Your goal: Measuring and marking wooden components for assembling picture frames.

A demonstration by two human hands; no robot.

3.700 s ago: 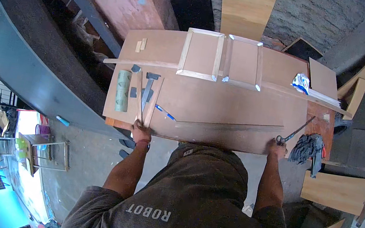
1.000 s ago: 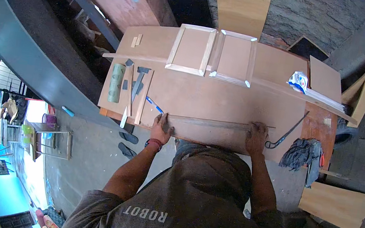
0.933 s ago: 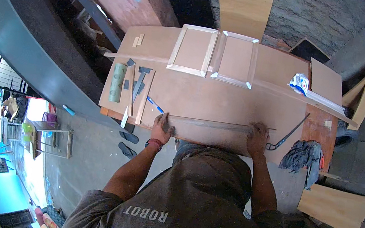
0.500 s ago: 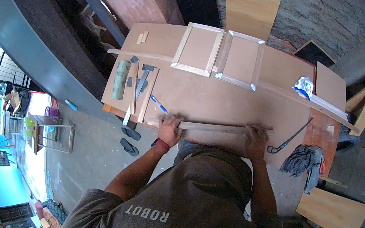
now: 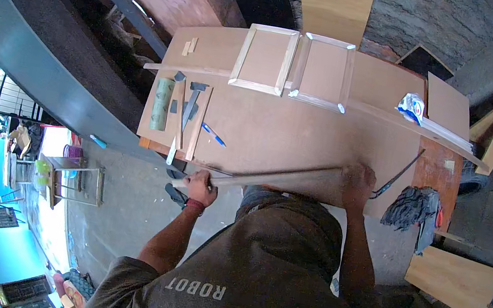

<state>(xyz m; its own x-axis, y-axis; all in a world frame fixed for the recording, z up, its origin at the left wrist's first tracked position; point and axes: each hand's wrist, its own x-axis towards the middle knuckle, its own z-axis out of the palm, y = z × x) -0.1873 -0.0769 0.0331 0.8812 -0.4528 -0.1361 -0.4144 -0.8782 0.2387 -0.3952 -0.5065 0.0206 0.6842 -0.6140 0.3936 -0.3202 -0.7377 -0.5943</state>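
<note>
A long, narrow wooden strip [image 5: 285,178] slants across the near edge of the table, its left end lower and past the edge. My left hand [image 5: 201,188] is closed around that left end. Toward the other end, my right hand [image 5: 357,185] grips the strip above the tabletop; motion blurs its fingers. Beyond my left hand lie a blue pen [image 5: 214,135], thin wooden slats [image 5: 197,124] and a try square [image 5: 189,108]. A dark, thin curved tool [image 5: 400,174] rests just right of my right hand.
Two rectangular wooden frames [image 5: 259,86] lie at the table's far side, over a long wooden batten [image 5: 372,114]. A green roll [image 5: 161,104] is at the left. On the right are a white-and-blue packet [image 5: 410,108] and a crumpled dark cloth [image 5: 410,208]. Sandals lie on the floor.
My left hand has moved left and nearer, off the table edge, tilting the strip. My right hand has shifted slightly right and farther with its end.
</note>
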